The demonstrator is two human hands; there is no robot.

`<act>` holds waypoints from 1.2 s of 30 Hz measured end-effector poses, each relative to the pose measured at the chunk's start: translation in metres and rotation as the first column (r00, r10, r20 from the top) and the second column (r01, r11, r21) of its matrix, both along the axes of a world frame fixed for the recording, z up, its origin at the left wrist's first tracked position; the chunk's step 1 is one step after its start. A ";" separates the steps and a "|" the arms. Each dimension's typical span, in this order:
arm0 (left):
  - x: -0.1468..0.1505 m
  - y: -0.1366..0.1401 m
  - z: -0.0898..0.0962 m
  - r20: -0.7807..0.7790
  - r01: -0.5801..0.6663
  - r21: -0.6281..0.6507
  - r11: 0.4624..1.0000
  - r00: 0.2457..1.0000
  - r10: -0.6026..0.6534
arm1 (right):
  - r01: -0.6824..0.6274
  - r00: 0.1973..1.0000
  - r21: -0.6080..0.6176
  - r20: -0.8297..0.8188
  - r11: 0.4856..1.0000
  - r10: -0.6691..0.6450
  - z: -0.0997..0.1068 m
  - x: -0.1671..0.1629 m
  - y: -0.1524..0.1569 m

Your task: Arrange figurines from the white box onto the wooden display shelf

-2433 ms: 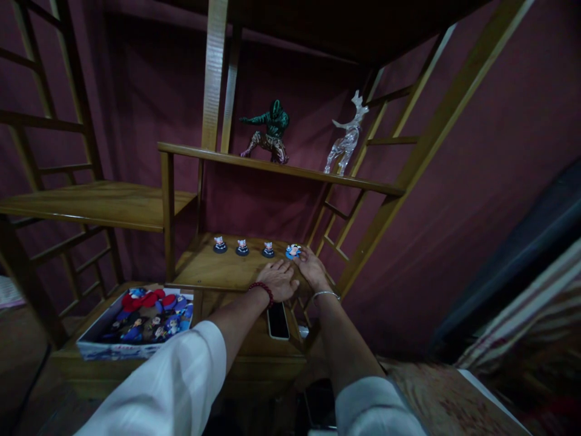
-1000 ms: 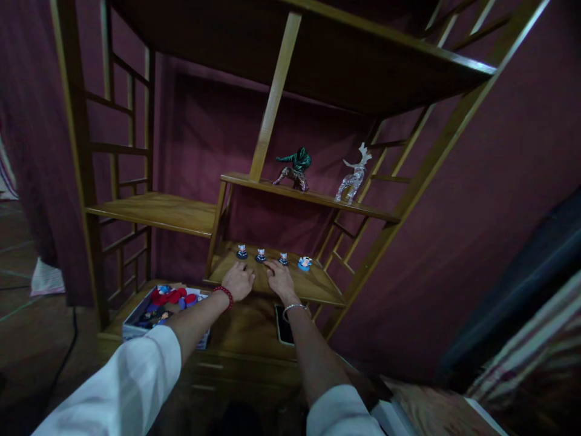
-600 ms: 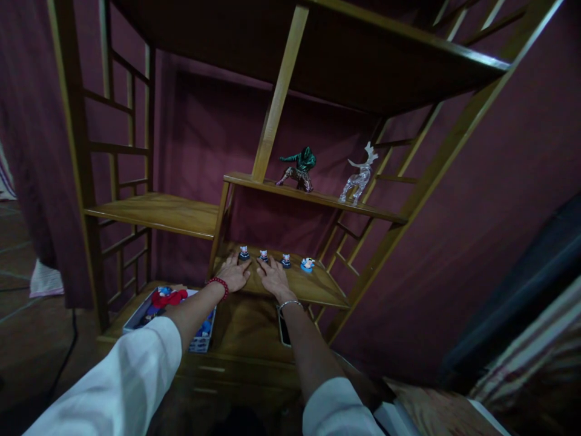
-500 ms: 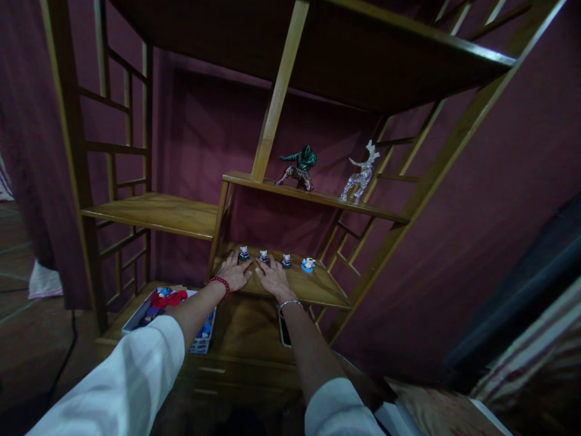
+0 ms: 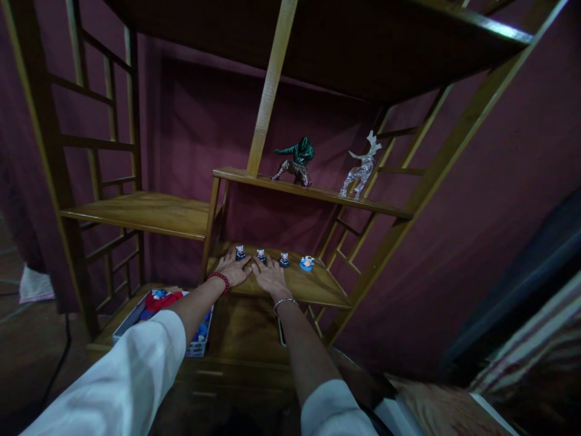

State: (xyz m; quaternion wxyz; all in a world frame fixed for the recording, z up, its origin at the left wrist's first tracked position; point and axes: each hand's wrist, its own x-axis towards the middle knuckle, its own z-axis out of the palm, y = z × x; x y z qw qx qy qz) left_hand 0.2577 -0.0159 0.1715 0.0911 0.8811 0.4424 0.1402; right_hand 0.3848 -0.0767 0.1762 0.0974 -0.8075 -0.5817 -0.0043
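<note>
Lower shelf [image 5: 318, 290]: access through open front. Upper shelf [image 5: 313, 192] overhead limits lift; left post [image 5: 210, 233] and right lattice [image 5: 347, 248] bound the sides.

Obstacles: first figurine [image 5: 240, 252], second figurine [image 5: 260, 255], third figurine [image 5: 284, 260] and blue-based figurine [image 5: 307, 263] stand in a row, gaps narrow. Left hand [image 5: 232, 270] and right hand [image 5: 270, 278] fill the front at the first two; little room between the hands.

Free: bare wood before the third and blue-based figurines; left side shelf [image 5: 136, 212], open-fronted. Above, crouching figure [image 5: 297, 162] and clear deer [image 5: 361, 169] stand apart, passable gap between.
</note>
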 end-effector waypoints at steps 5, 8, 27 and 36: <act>0.002 0.001 0.001 -0.028 -0.006 0.032 0.999 1.000 0.007 | -0.008 1.000 0.021 0.011 1.000 0.007 -0.002 0.001 0.000; 0.002 -0.002 0.003 -0.034 -0.013 0.034 0.999 0.999 0.014 | -0.005 1.000 0.042 0.018 0.999 0.004 -0.004 0.001 0.000; -0.001 0.001 -0.002 -0.003 0.021 0.087 0.996 1.000 -0.021 | -0.008 0.999 0.154 0.036 0.988 0.002 -0.008 0.002 -0.001; -0.002 0.001 -0.002 -0.010 0.025 0.094 0.995 1.000 -0.025 | -0.001 0.999 0.130 0.035 0.991 -0.003 -0.008 0.002 0.000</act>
